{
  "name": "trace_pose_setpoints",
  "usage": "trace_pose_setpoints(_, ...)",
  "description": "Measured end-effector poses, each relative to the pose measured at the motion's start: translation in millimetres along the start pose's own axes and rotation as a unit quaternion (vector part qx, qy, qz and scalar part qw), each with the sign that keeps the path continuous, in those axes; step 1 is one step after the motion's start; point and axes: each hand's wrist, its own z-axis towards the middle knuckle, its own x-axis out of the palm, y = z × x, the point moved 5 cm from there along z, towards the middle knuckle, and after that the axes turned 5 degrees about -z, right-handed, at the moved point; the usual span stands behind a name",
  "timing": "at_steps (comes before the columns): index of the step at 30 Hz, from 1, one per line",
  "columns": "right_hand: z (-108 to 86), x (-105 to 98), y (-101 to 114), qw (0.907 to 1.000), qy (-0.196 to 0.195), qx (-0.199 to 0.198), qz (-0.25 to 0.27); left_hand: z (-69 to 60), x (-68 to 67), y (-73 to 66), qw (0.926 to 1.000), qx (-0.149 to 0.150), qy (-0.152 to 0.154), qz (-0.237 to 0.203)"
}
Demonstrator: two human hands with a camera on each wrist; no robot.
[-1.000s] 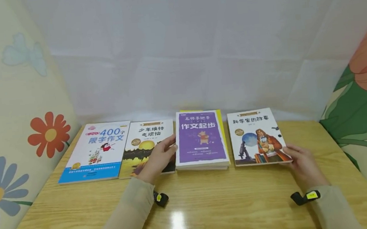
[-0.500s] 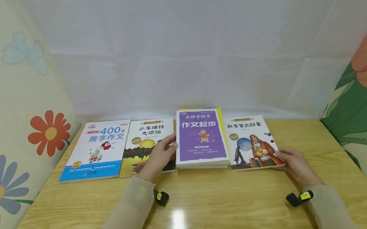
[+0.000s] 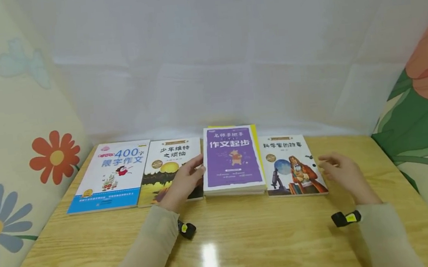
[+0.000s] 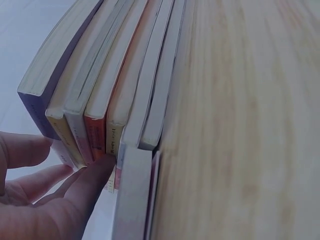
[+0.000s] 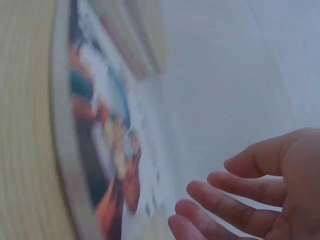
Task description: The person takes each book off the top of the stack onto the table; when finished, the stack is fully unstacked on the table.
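Observation:
A stack of several books, topped by a purple-covered book (image 3: 231, 161), lies on the wooden table. My left hand (image 3: 185, 182) is at the stack's left side; in the left wrist view its fingers (image 4: 92, 185) touch the spines without curling round them. Beneath that hand lies a book with a yellow lake cover (image 3: 169, 175), partly hidden. To the stack's right is a book with a long-haired figure (image 3: 295, 169) on its cover. My right hand (image 3: 345, 175) hovers just off this book's right edge, fingers loosely bent and holding nothing, as the right wrist view shows.
A blue-and-white book (image 3: 108, 176) lies at the far left of the row. Behind the books hangs a white cloth (image 3: 215, 65). Walls with painted flowers stand at both sides of the wooden table (image 3: 246, 241).
The book with the long-haired figure has moved left, against the stack, and slightly nearer. My right hand has let go of it and lifted away. The left hand has stayed at the stack.

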Motion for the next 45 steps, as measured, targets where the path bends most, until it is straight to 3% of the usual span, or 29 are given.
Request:
trace_pose_setpoints(5,5.2,24.6,42.6,0.9947,0.034,-0.048,0.084,1.5,-0.6,0.0,1.0,0.006,-0.006,0.005)
trace_pose_setpoints(10,13.9,63.5,66.9,0.9864,0.075,-0.062,0.132,1.9,2.5,1.3,0.9999,0.01,-0.002,0.009)
trace_pose_setpoints(14,18.1,91.0,76.0,0.9822,0.098,-0.055,0.151,1.2,4.9,1.5,0.9999,0.013,-0.002,0.009)
trace_pose_setpoints(18,19.2,105.0,77.4,0.9854,0.092,-0.028,0.141,0.2,6.4,0.6,0.9994,0.023,0.007,0.025)
trace_pose_setpoints(25,20.5,113.5,72.6,0.9843,0.077,0.014,0.158,-2.0,4.8,1.4,0.9985,0.028,0.02,0.044)
trace_pose_setpoints(30,21.0,115.3,67.4,0.9784,0.095,0.031,0.181,-3.7,1.8,0.9,0.9978,0.031,0.014,0.057)
trace_pose_setpoints(33,22.7,115.4,65.9,0.9768,0.103,0.027,0.186,-3.6,0.5,0.6,0.9978,0.032,0.007,0.058)
trace_pose_setpoints(40,28.6,113.5,66.0,0.977,0.104,0.013,0.185,-1.7,0.7,2.7,0.9983,0.027,0.026,0.045)
trace_pose_setpoints(45,28.4,109.5,66.5,0.9724,0.117,0.03,0.199,-0.1,0.0,4.6,0.9988,0.02,0.03,0.032)
